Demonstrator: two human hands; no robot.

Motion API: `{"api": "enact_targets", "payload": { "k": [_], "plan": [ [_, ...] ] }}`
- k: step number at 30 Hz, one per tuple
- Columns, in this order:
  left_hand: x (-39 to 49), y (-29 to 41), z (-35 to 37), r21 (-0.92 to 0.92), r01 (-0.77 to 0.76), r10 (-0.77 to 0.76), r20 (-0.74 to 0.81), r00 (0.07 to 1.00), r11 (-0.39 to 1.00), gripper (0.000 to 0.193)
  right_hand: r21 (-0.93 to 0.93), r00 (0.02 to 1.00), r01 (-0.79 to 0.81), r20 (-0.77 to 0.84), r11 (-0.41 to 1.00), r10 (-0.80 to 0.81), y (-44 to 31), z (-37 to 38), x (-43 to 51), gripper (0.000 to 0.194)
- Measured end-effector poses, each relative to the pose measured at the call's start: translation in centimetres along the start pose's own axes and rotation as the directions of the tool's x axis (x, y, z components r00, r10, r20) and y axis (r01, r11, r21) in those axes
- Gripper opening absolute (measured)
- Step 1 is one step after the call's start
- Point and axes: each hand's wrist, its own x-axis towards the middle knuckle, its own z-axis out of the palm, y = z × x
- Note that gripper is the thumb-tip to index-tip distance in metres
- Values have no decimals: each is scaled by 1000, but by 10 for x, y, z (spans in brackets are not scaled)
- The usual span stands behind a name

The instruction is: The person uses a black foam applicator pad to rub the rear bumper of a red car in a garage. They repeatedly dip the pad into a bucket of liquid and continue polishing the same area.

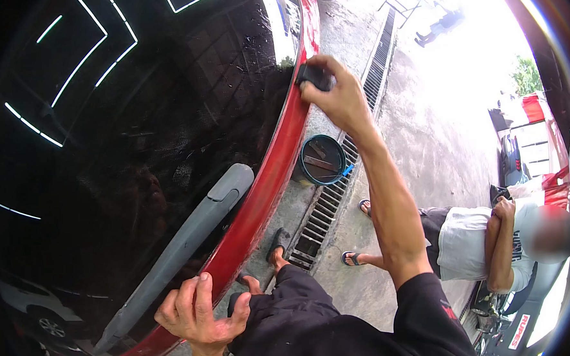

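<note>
A dark glossy car window [203, 100] fills the left side, bordered by a curved red painted body panel [255, 203]. My right hand [336, 90] grips a small black block [316, 77], perhaps a sponge or applicator, against the red panel near its upper stretch. My left hand [203, 315] holds nothing; its fingers are spread over the lower red panel, and the fingertips appear to rest on it. Close by lies a grey rear wiper arm [178, 258] across the glass. Faint smears and light reflections show on the window.
Below the panel stands a bucket [323, 160] of murky water with flat pieces and a blue-handled tool [348, 170]. A metal drain grate [325, 212] runs through the concrete floor [429, 161]. Another person [477, 240] stands at right, arms crossed.
</note>
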Motion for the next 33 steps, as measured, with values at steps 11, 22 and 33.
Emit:
{"api": "enact_targets", "payload": {
  "k": [11,22,33],
  "plan": [
    [0,1,4,-2,-14,14,11,1000,1000,73,-100,999,43,-11,994,-44,14,-1,12,53],
    [1,-1,0,14,-1,1,22,1000,1000,76,-171,990,136,-17,976,-140,-23,23,-60,49],
    [8,1,-1,-22,-11,11,-22,1000,1000,78,-195,984,176,-7,965,-181,-62,33,-116,48]
  ]
}}
